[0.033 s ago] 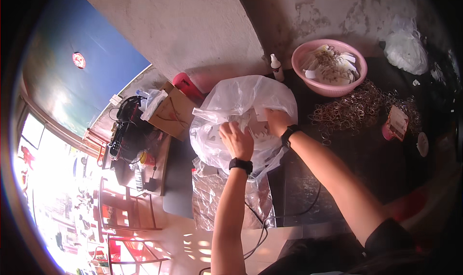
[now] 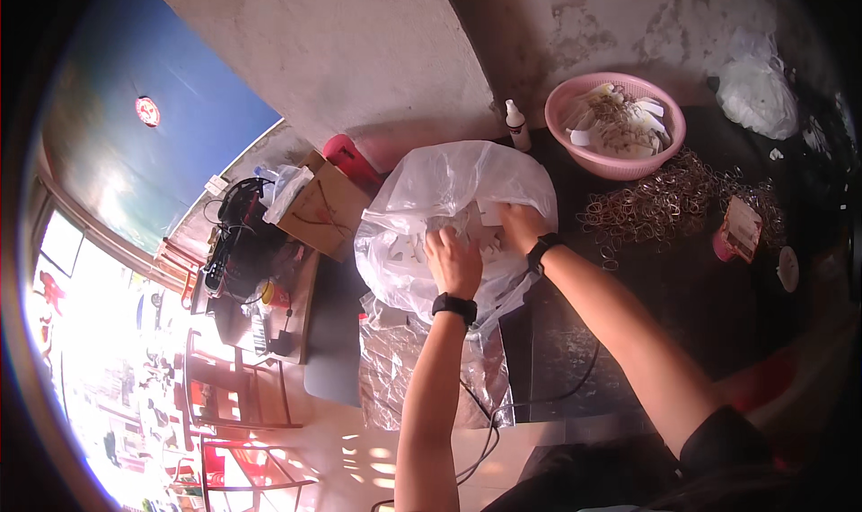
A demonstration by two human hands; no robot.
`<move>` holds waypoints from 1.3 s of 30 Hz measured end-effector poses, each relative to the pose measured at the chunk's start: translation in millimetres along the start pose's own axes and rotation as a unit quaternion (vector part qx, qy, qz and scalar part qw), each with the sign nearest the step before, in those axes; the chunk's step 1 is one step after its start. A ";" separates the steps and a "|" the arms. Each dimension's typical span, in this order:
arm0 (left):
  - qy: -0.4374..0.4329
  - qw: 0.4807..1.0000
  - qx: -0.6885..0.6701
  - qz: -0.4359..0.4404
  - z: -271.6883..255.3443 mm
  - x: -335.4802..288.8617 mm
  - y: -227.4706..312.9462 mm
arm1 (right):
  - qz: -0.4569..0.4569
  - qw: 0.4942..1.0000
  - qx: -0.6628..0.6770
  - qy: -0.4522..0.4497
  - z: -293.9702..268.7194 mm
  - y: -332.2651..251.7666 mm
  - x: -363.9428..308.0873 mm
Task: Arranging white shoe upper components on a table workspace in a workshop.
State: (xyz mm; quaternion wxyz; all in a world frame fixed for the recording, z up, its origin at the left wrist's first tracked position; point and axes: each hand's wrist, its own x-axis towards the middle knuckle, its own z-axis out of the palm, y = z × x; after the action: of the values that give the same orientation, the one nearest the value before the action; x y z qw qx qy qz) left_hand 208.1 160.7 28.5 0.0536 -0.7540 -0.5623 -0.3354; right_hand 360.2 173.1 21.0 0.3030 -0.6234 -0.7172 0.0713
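Observation:
A large clear plastic bag [image 2: 395, 274] lies with its mouth spread wide, and flat white pieces [image 2: 489, 239] show inside it. My left hand [image 2: 455, 265] reaches into the bag, its fingers bent down and slightly apart over the white pieces; the fingertips are partly hidden among them. At the right side of the mouth, my right hand [image 2: 521, 227] has its fingers closed at the edge of a small white card piece [image 2: 489, 214]. Each wrist wears a dark band. Beneath the bag is a shiny silvery plastic sheet [image 2: 386, 377].
Right of the bag, a pink basket [image 2: 616, 169] holds white pieces and metal rings. Many loose metal rings [image 2: 651, 205] lie below it, beside a small pink-and-white box [image 2: 739, 229]. A small white bottle [image 2: 516, 126] stands behind the bag; a cardboard box [image 2: 323, 214] is at left.
My left hand has shifted slightly right and its fingers sit a little closer together over the white pieces. My right hand has barely moved.

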 end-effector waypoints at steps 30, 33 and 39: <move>-0.115 0.591 -0.775 -0.192 -177.5 -109.9 136.7 | 0.020 0.818 0.573 -0.047 -278.7 29.4 -197.0; -0.181 0.572 -0.750 -0.279 -139.1 -133.9 145.3 | 0.044 0.830 0.555 -0.033 -288.6 43.0 -221.7; -0.274 0.715 -0.553 -0.328 -82.9 -167.9 128.1 | 0.009 0.788 0.610 -0.082 -288.0 46.5 -256.9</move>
State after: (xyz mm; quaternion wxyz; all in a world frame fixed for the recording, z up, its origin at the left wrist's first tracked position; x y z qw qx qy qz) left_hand 260.4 -59.9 35.1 -0.6425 -0.4763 -0.4788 -0.3621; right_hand 560.6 -137.2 142.1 0.5597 -0.3076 -0.5408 0.5474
